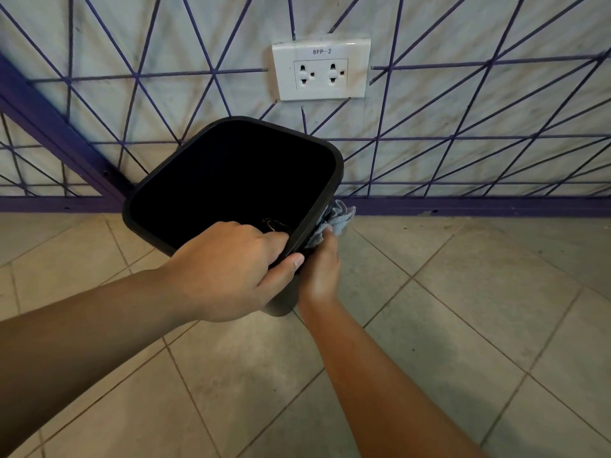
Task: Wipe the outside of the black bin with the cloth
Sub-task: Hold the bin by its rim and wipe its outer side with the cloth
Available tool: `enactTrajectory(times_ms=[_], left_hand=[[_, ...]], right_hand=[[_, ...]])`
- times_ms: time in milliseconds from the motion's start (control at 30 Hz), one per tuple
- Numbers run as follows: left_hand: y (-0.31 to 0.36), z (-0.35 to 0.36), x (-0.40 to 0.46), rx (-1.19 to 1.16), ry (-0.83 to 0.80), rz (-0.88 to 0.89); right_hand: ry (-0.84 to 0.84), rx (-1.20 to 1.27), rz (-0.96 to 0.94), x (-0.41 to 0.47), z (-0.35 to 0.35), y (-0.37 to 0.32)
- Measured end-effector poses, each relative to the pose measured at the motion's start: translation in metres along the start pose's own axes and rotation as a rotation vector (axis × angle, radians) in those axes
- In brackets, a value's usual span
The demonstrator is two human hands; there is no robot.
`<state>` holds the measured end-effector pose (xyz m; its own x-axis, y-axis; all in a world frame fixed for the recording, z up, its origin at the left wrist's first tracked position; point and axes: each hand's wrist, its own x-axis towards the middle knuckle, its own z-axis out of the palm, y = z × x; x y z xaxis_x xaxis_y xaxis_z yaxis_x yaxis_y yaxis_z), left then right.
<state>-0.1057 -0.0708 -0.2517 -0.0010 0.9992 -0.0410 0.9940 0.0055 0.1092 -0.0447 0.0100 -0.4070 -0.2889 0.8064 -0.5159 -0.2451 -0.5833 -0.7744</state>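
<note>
Wiping underway: left hand [231, 269] grips rim of black plastic square bin [325, 193], frame centre. Right hand [322, 262] pinches crumpled grey-blue cloth [337, 218] vs its right outer wall; other sides prob. left

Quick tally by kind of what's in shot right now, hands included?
Hands: 2, left hand and right hand
Bins: 1, black bin
Cloths: 1, blue-grey cloth
Wall sockets: 1, double wall socket
Total: 5

Cloth [336, 220] against gripped black bin [317, 206]
</note>
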Motion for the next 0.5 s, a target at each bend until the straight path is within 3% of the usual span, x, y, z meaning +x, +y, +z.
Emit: enactTrajectory(times_ms=[500], left_hand=[[-0.005, 0.003, 0.0, -0.026, 0.02, 0.024]], right_hand=[[0.029, 0.032, 0.041, -0.004, 0.006, -0.008]])
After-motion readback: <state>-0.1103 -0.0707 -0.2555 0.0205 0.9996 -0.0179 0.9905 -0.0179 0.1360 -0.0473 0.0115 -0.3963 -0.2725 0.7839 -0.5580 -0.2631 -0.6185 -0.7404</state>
